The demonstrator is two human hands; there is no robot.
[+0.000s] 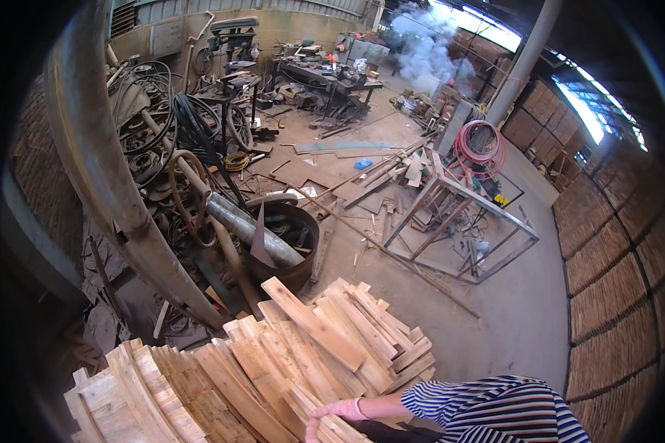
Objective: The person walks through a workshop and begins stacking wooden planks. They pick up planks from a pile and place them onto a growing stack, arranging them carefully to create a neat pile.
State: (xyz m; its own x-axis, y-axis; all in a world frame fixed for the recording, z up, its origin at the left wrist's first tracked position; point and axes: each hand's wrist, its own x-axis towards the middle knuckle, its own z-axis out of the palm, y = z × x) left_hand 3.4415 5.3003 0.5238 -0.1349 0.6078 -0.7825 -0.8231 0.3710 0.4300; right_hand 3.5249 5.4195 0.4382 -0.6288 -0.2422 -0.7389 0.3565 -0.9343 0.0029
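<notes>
My right hand [338, 412], in a pink glove, reaches in at the bottom under a striped sleeve [488, 406]. Its fingers curl around the edge of a light wooden plank [297, 399] on the near side of a big pile. The fingertips are partly hidden. This pile of rough planks [258, 362] spreads across the lower part of the view, its boards overlapping like steps. One loose plank [316, 325] lies slantwise across the top. My left hand does not show.
Behind the pile stands a rusty drum [303, 258] holding a metal pipe. A rusty post [100, 140] rises at left beside tangled hoses. A metal frame [462, 221] with red hose stands right of centre. Stacked wood [613, 280] lines the right; smoke [425, 48] drifts at the back.
</notes>
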